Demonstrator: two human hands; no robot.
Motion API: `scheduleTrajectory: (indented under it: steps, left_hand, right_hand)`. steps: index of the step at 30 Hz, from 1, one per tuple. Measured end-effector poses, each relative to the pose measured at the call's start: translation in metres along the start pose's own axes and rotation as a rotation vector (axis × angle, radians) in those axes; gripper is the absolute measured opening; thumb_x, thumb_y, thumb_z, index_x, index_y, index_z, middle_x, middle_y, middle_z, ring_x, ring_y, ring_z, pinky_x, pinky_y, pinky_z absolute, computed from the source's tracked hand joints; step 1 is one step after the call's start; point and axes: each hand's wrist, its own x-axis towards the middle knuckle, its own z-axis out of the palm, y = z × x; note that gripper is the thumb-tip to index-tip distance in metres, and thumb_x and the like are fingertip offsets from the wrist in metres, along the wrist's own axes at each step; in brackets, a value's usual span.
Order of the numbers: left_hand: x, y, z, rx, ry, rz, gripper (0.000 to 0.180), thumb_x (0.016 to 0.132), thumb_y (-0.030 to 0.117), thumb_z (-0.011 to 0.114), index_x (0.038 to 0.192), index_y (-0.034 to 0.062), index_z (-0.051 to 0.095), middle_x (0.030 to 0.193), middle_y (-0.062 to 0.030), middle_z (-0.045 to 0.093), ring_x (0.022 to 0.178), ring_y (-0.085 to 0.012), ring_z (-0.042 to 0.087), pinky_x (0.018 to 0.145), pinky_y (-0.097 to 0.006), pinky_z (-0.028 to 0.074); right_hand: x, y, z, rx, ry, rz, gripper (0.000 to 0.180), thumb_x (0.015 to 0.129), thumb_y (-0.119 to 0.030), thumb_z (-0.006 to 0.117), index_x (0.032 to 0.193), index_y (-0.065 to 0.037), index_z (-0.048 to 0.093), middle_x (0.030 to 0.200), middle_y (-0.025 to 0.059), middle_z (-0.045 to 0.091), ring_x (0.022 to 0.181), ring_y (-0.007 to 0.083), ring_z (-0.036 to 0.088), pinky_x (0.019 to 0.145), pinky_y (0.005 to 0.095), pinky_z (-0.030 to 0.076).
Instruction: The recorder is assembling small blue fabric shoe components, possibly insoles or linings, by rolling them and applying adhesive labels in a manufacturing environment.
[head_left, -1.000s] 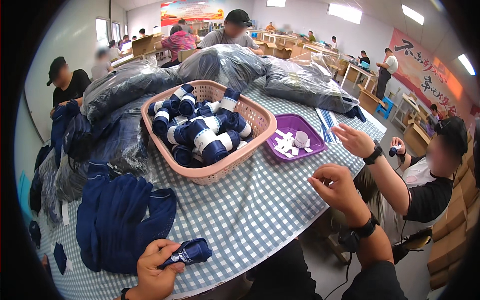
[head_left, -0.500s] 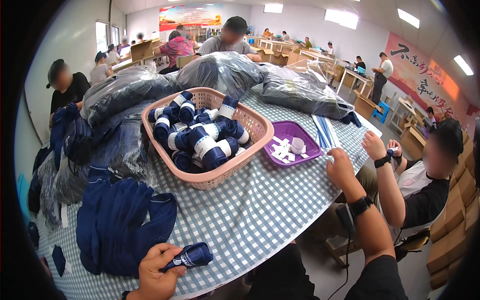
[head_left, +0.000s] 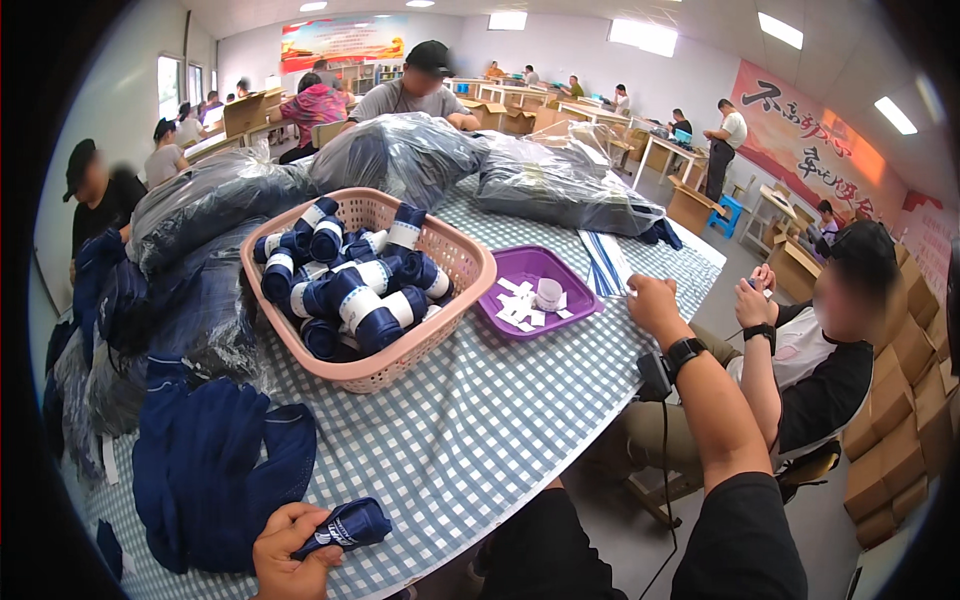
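My left hand point(head_left: 285, 552) is at the near table edge, shut on a rolled navy garment point(head_left: 347, 526) with a white print. My right hand point(head_left: 655, 300), a black watch on its wrist, reaches out to the table's right edge. Its curled fingers touch a stack of blue-and-white paper strips point(head_left: 603, 262); the back of the hand hides the fingertips. Beside it is a purple tray point(head_left: 535, 262) with white labels and a tape roll. A pink basket point(head_left: 455, 300) in the middle holds several navy rolls point(head_left: 365, 300) with white bands.
Flat navy garments point(head_left: 210, 460) lie at the near left on the checked tablecloth point(head_left: 480, 420). Big plastic bags of dark clothing point(head_left: 400, 155) fill the far side. A seated co-worker point(head_left: 830, 370) is close on my right; other people sit around the table and beyond.
My right hand has swung from the air above the table's edge forward and down to the paper strips, its fingers curling. My left hand keeps the navy roll in place.
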Motion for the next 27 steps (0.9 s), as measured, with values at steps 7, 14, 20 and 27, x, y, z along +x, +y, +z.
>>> scheduleTrajectory:
  steps: [7, 14, 20, 27]
  left_hand:
    - [0.0, 0.002, 0.0, -0.005, 0.011, -0.007, 0.036, 0.087, -0.009, 0.063, 0.123, -0.0061, 0.064, 0.122, -0.0111, 0.059, 0.079, -0.0114, 0.062, 0.069, -0.023, 0.052]
    - [-0.001, 0.001, -0.001, -0.033, 0.024, -0.029, 0.036, 0.088, -0.009, 0.063, 0.124, -0.0051, 0.064, 0.123, -0.0115, 0.059, 0.08, -0.0116, 0.062, 0.071, -0.023, 0.052]
    - [0.0, 0.002, 0.006, -0.141, 0.035, -0.117, 0.036, 0.08, -0.017, 0.064, 0.115, -0.0099, 0.066, 0.119, -0.0172, 0.056, 0.082, -0.019, 0.068, 0.071, -0.028, 0.06]
    - [0.003, 0.022, 0.004, -0.234, 0.046, -0.186, 0.041, 0.082, -0.015, 0.066, 0.121, -0.0037, 0.066, 0.121, -0.0133, 0.058, 0.085, -0.0133, 0.066, 0.068, -0.022, 0.056]
  right_hand:
    - [0.003, 0.005, 0.009, -0.003, 0.009, -0.011, 0.026, 0.083, -0.011, 0.06, 0.108, -0.007, 0.068, 0.088, 0.02, 0.072, 0.089, 0.0364, 0.068, 0.096, 0.0469, 0.04]
    - [0.009, 0.01, 0.002, 0.081, 0.326, -0.077, 0.01, 0.079, -0.008, 0.061, 0.083, -0.004, 0.07, 0.076, 0.0206, 0.068, 0.074, 0.0396, 0.067, 0.078, 0.0483, 0.051]
    - [0.017, 0.014, -0.071, 0.441, 0.734, -0.125, 0.014, 0.085, -0.005, 0.068, 0.098, -0.003, 0.072, 0.084, 0.0137, 0.07, 0.074, 0.024, 0.067, 0.07, 0.0363, 0.053]
    - [-0.044, -0.074, -0.204, 1.194, 0.496, -0.316, 0.024, 0.092, 0.007, 0.06, 0.115, 0.005, 0.065, 0.097, 0.0054, 0.067, 0.09, 0.0101, 0.062, 0.08, 0.0238, 0.048]
